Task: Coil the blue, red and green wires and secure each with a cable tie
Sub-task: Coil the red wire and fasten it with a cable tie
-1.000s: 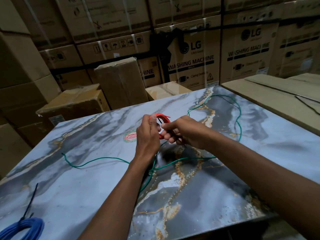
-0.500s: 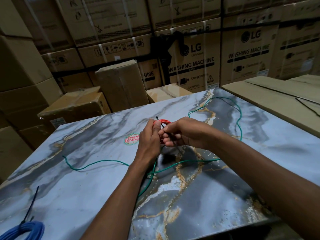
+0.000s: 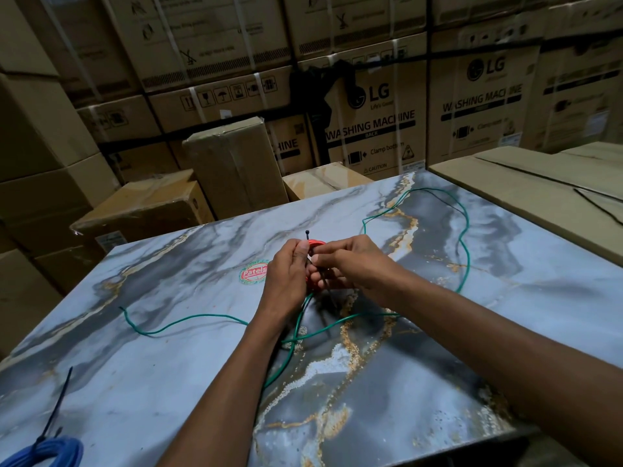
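Red wire (image 3: 315, 243), wound into a tight coil, sits pinched between both hands above the worktop (image 3: 175, 352); the left hand (image 3: 288, 276) grips its side, the right hand (image 3: 350, 264) pinches a black cable tie (image 3: 307, 234) poking above it. Green wire (image 3: 188, 321) sprawls loose beneath both hands
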### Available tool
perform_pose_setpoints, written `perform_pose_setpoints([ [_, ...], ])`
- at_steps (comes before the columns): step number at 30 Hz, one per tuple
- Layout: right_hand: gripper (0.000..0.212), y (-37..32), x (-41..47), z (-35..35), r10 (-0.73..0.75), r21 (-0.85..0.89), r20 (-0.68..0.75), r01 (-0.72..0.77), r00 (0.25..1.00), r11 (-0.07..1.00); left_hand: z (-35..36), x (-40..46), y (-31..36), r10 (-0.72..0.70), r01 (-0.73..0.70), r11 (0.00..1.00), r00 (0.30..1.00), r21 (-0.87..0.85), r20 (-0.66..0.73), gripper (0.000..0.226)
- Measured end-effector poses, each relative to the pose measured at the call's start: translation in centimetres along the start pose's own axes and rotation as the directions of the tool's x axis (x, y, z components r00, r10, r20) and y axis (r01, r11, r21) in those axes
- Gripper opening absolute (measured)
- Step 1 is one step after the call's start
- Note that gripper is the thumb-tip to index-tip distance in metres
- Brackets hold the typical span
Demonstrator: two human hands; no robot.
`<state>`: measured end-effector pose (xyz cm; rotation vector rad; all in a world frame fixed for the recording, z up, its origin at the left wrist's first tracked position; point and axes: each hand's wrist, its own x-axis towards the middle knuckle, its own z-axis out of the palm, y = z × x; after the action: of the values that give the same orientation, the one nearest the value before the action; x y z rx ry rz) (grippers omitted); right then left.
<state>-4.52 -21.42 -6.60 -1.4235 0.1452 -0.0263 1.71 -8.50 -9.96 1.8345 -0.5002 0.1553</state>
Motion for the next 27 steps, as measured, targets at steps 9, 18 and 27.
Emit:
perform_pose_setpoints([
  [9,0.019,-0.5,-0.1,-0.3,-0.105,-0.169,-0.040,0.097,0.994,0.981,0.3,0.0,-0.5,-0.043,0.042,0.997,0.999,-0.067,-0.016,0.037],
  [18,0.028,-2.0,0.0,-0.5,-0.160,0.119,0.135,0.144,0.978,0.982,0.1,0.3,-1.1,-0.059,0.056,0.988,0.998,-0.141,-0.011,0.028],
  [27,0.032,-0.5,1.4,-1.9,-0.574,-0.473,-0.226,0.427,0.787,0.771,0.4,-0.6,0.3,0.092,-0.094,0.987,0.996,0.132,0.020,0.028],
])
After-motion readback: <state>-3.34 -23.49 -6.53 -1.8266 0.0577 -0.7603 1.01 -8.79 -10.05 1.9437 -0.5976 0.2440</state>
